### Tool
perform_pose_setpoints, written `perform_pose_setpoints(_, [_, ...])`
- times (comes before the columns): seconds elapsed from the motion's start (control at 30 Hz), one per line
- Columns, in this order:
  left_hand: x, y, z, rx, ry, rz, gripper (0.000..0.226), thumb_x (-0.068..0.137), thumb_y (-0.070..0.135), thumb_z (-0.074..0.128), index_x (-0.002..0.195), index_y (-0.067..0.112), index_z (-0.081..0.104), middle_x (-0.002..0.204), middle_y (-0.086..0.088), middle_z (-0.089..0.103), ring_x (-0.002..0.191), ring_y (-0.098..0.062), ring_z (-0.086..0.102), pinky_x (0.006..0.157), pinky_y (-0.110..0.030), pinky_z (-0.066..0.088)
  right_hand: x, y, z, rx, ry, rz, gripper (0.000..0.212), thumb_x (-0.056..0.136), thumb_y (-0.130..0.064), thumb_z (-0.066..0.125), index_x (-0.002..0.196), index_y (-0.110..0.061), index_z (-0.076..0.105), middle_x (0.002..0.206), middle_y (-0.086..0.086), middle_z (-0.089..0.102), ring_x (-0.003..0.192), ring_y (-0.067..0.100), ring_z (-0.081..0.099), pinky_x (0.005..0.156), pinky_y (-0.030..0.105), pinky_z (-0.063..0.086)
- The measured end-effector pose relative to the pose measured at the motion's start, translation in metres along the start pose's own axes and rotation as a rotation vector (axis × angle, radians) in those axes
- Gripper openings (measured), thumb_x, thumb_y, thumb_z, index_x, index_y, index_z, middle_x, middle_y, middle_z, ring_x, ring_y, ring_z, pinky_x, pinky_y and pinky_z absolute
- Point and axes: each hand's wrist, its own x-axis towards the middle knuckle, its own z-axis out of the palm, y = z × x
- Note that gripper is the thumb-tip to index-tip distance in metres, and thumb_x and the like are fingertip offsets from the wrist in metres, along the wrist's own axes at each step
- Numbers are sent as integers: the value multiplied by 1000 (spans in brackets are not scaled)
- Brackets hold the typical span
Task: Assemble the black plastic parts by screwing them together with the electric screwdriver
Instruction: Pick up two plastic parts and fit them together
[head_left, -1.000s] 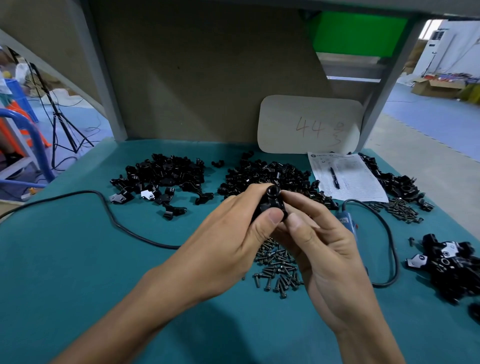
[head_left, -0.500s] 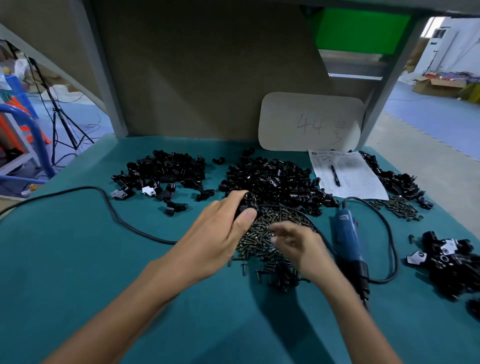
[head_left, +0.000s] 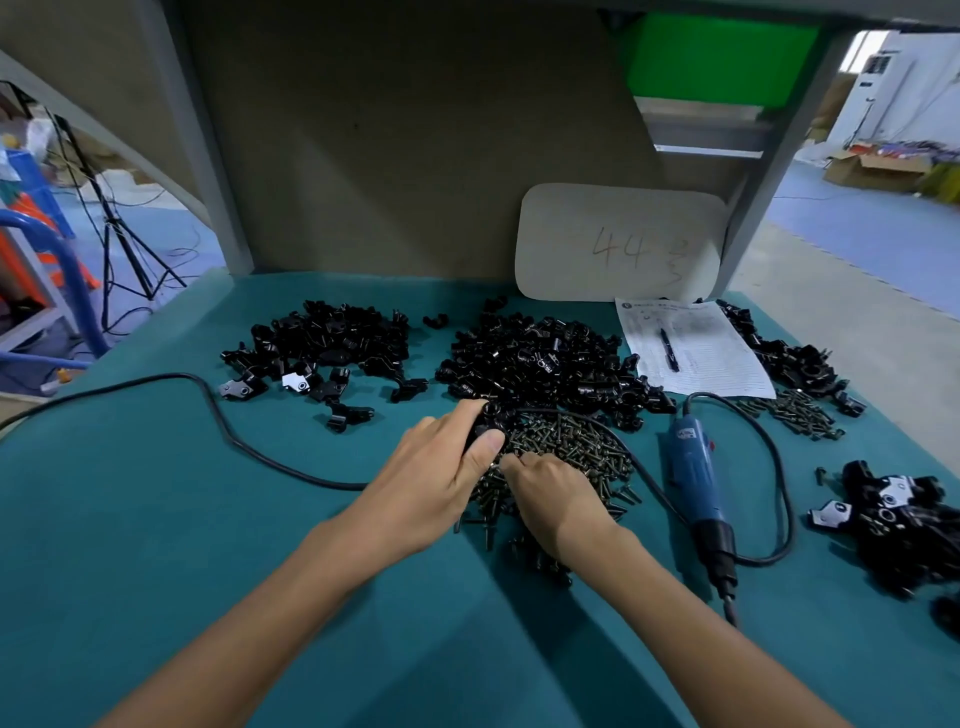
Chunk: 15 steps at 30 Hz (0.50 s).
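One electric screwdriver (head_left: 693, 467) flat, long axis near-far, bit nearward.

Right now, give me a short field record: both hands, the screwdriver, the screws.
left hand: grips a black plastic part at the screw pile's far-left edge
right hand: fingertips down in the screw pile; a pinched screw cannot be confirmed
electric screwdriver: lying on the table right of the pile, in neither hand
loose parts: heaped beyond the screws
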Motion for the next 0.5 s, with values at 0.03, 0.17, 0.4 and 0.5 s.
perform_pose_setpoints(0.03, [0, 1, 0, 0, 6, 1, 50, 101, 66, 20, 135, 33, 37, 87, 18, 47, 91, 1, 43, 74, -24, 33, -2, 0, -1, -11, -14, -9, 33, 96, 2, 54, 126, -8, 44, 121, 14, 55, 112, 34, 57, 86, 40, 50])
perform_pose_setpoints(0.17, [1, 1, 0, 19, 29, 1, 49, 102, 65, 20, 130, 30, 40, 87, 19, 46, 92, 4, 39, 74, -27, 32, -7, -1, -2, -74, -48, -18, 34, 96, 1, 57, 127, -6, 46, 124, 15, 54, 116, 35, 57, 84, 41, 50])
perform_pose_setpoints(0.4, [0, 5, -1, 22, 42, 11, 53, 100, 66, 19, 137, 32, 36, 90, 21, 47, 98, 6, 38, 75, -25, 33, -3, -4, -2, -117, -74, 9, 30, 106, -17, 51, 133, -7, 47, 130, 18, 51, 117, 35, 55, 95, 41, 48])
perform_pose_setpoints(0.5, [1, 8, -2, 17, 52, 9, 53, 100, 64, 20, 136, 30, 38, 90, 20, 47, 96, 0, 40, 75, -27, 34, -2, -3, 5, -89, -40, -13, 30, 105, -14, 52, 134, -11, 43, 129, 17, 48, 117, 36, 52, 99, 43, 48])
